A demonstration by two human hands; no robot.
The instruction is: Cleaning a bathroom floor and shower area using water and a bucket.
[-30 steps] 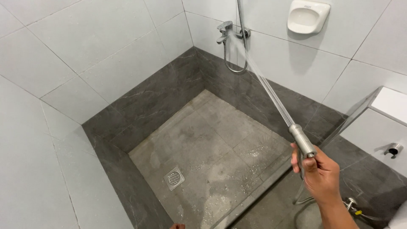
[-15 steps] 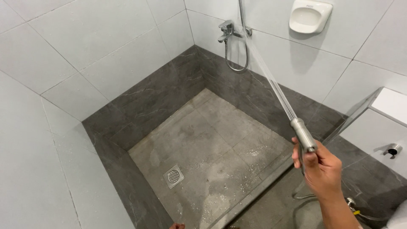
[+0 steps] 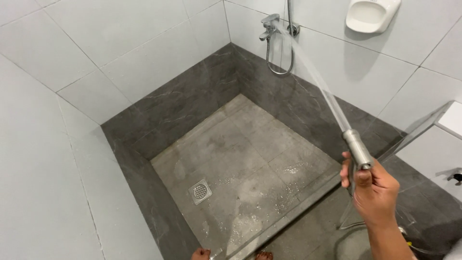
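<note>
My right hand [image 3: 373, 190] grips a metal hand sprayer [image 3: 357, 148] at the right side of the view. A jet of water [image 3: 313, 77] shoots from its nozzle up and left to the chrome shower tap [image 3: 270, 24] on the far white wall. A chrome hose loop [image 3: 279, 60] hangs under the tap. The sunken grey shower floor [image 3: 240, 163] is wet, with droplets near the step. My left hand is out of view.
A round steel drain [image 3: 199, 191] sits in the floor at lower left. A white soap holder [image 3: 371, 14] is fixed high on the right wall. A glass panel edge [image 3: 418, 130] and white fixture [image 3: 450, 120] stand at right. My toes [image 3: 201, 253] show at the bottom.
The water jet has swung slightly, now hitting the tap area; my right hand with the sprayer has stayed nearly in place.
</note>
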